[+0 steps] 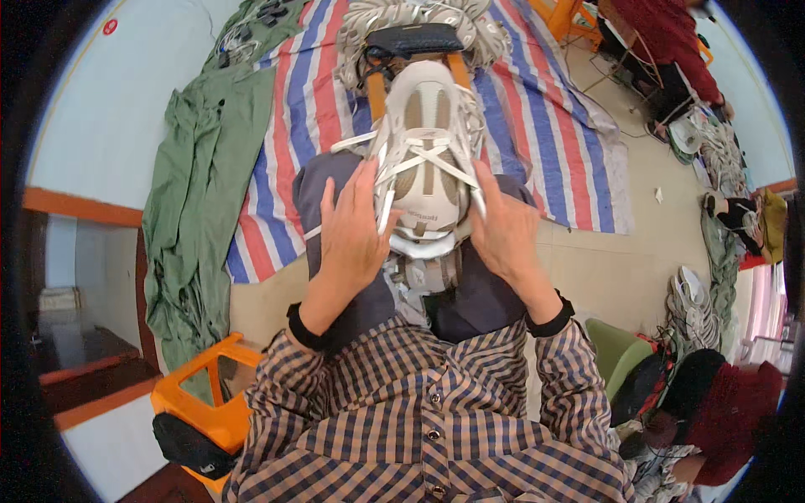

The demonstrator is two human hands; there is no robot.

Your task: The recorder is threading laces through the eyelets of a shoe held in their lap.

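Observation:
A white and beige sneaker (417, 184) rests over my lap with its toe away from me. Its white laces (430, 157) cross once over the tongue, and a loose strand sticks out at the left. Against the sneaker's left side, my left hand (352, 230) has its fingers pressed along the eyelet edge. On the opposite side my right hand (507, 230) grips the edge, its fingertips partly hidden. Whether either hand also pinches a lace, I cannot tell. Beyond the toe, a black case (413, 39) lies across an orange stool (376, 96).
A striped sheet (285, 134) covers the floor ahead, bearing a pile of shoes (356, 33). Green cloth (197, 176) lies left, near an orange stool (197, 381). A green chair (616, 356) and more shoes (692, 310) stand right. Other people (671, 42) sit at the right.

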